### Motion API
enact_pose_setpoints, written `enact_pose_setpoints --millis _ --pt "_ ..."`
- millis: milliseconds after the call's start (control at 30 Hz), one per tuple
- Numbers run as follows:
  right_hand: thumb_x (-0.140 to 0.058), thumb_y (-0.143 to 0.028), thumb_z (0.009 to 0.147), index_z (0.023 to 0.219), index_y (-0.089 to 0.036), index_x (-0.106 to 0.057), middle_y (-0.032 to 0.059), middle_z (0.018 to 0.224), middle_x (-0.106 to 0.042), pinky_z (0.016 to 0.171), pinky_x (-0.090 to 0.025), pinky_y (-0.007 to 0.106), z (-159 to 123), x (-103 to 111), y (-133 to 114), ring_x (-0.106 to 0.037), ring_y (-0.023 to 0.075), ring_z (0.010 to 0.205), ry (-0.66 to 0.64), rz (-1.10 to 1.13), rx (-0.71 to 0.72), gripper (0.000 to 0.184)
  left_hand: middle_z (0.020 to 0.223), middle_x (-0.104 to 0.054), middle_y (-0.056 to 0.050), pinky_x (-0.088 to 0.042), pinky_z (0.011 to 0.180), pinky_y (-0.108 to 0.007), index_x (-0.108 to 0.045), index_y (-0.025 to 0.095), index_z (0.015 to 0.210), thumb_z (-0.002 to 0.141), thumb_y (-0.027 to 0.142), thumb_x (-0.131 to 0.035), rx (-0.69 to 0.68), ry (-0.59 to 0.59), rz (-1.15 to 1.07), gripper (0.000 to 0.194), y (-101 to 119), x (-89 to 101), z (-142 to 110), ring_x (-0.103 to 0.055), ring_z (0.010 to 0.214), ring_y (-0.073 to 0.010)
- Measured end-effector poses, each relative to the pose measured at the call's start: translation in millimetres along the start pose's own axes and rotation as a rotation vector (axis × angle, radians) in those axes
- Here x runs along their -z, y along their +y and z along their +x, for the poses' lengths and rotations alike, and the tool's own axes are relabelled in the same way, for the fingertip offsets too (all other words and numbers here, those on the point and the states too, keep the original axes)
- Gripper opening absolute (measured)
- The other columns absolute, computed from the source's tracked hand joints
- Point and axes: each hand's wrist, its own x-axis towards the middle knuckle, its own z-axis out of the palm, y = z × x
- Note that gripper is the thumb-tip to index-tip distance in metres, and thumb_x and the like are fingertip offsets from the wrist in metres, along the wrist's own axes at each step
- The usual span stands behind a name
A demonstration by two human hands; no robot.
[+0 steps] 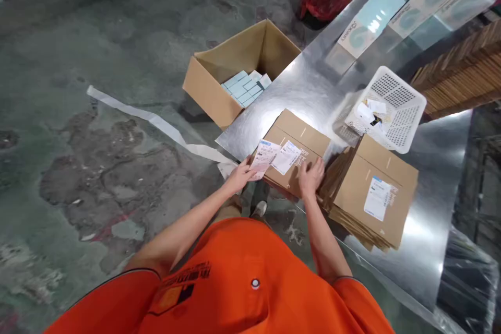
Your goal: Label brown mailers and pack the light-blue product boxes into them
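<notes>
**At the near edge of the metal surface, a shipping label over a flattened carton**

At the near corner of the metal surface, a flattened cardboard carton lies between the person's two hands. The left hand pinches a loose shipping label by its lower left part, holding it over the carton's left side. The right hand grips nothing visible; its fingers are loosely bent and spread, resting on the carton's right side. Between them, an applied label lies on the cardboard beside the printed lettering. The loose one meets or overlaps its left edge; whether they touch cannot be told. From near the left hand, a long paper strip trails over the floor.

The step in hand seems to be label handling. Doing it well would mean keeping the loose label clear of the applied one, lest any exposed adhesive catch, and holding it by its margin so that it neither creases nor curls. The right hand is well placed to steady the carton, and a smoothing stroke from the middle outward should press out bubbles. The labelled carton stack to the right offers a guide for placement: its top label sits beside the lettering too.
</notes>
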Motion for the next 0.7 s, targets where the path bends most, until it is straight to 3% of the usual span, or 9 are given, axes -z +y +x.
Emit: enact_pose_setpoints --millis 67,167,267,367,433,500,600,700 --pt "-0.033 -0.046 0.095 0.143 -0.008 -0.042 0.0239 0.134 -0.057 0.105 -0.039 0.05 -3 10 13 -0.05 0.0339 0.129 0.026 0.106 -0.162 0.062 0.16 -0.035 -0.011 -0.041 0.114 -0.04 -0.078 0.014 0.092 0.076 0.057 -0.068 0.016 -0.015 -0.002 0.047 -5 1.8 2 -0.046 0.138 -0.0357" --pt "-0.048 -0.05 0.088 0.137 -0.009 -0.048 0.0216 0.125 -0.063 0.101 -0.044 0.049 -3 6 12 -0.056 0.0346 0.121 0.006 0.145 -0.217 0.064 0.162 -0.032 -0.011 -0.048 0.108 -0.04 -0.078 0.014 0.088 0.073 0.063 -0.069 0.04 0.004 -0.026 0.052 -8 10.7 6 -0.046 0.138 -0.0365" --pt "-0.058 -0.046 0.082 0.137 -0.009 -0.047 0.0234 0.133 -0.059 0.104 -0.042 0.05 -3 -1 -7 -0.052 0.036 0.127 -0.007 0.18 -0.243 0.068 0.155 -0.045 -0.012 -0.043 0.112 -0.042 -0.078 0.015 0.085 0.068 0.062 -0.072 0.006 0.093 0.014 0.051 3 25.3 4 -0.045 0.139 -0.0358" --pt "-0.058 -0.042 0.083 0.147 -0.012 -0.037 0.0211 0.141 -0.054 0.107 -0.043 0.048 -13 18 -26 -0.052 0.0324 0.129 -0.014 0.367 -0.168 0.074 0.136 -0.064 -0.015 -0.048 0.107 -0.044 -0.078 0.014 0.084 0.062 0.06 -0.076 0.041 0.195 0.006 0.052 31 34.5 -14 -0.057 0.127 -0.0374" --pt "-0.057 -0.04 0.085 0.15 -0.016 -0.032 0.0159 0.14 -0.056 0.105 -0.046 0.044 -22 52 -25 -0.056 0.0269 0.124 0.022 0.562 -0.068 0.074 0.115 -0.074 -0.017 -0.057 0.092 -0.045 -0.078 0.012 0.086 0.06 0.059 -0.079 0.109 0.199 -0.073 0.053 53 31.4 -33 -0.068 0.107 -0.0368" --pt "-0.06 -0.041 0.085 0.15 -0.019 -0.035 0.0133 0.138 -0.058 0.104 -0.048 0.043 -31 101 -3 -0.059 0.0246 0.121 0.106 0.673 -0.022 0.074 0.096 -0.078 -0.016 -0.061 0.079 -0.042 -0.078 0.01 0.088 0.059 0.056 -0.082 0.159 0.139 -0.179 0.055 72 20.6 -54 -0.073 0.089 -0.0338" --pt "-0.069 -0.047 0.078 0.149 -0.02 -0.037 0.0135 0.132 -0.062 0.1 -0.051 0.045 -39 187 65 -0.063 0.0258 0.114 0.262 0.682 -0.064 0.082 0.084 -0.079 -0.012 -0.062 0.07 -0.038 -0.077 0.012 0.085 0.053 0.054 -0.087 0.244 -0.014 -0.315 0.054 88 -4.1 -75 -0.074 0.077 -0.0293" --pt "-0.072 -0.053 0.073 0.149 -0.02 -0.038 0.0152 0.125 -0.065 0.095 -0.052 0.051 -40 261 139 -0.066 0.0306 0.108 0.266 0.548 -0.181 0.089 0.077 -0.077 -0.009 -0.062 0.069 -0.037 -0.075 0.013 0.08 0.048 0.053 -0.09 0.366 -0.138 -0.395 0.053 89 -28.5 -87 -0.074 0.072 -0.0269"
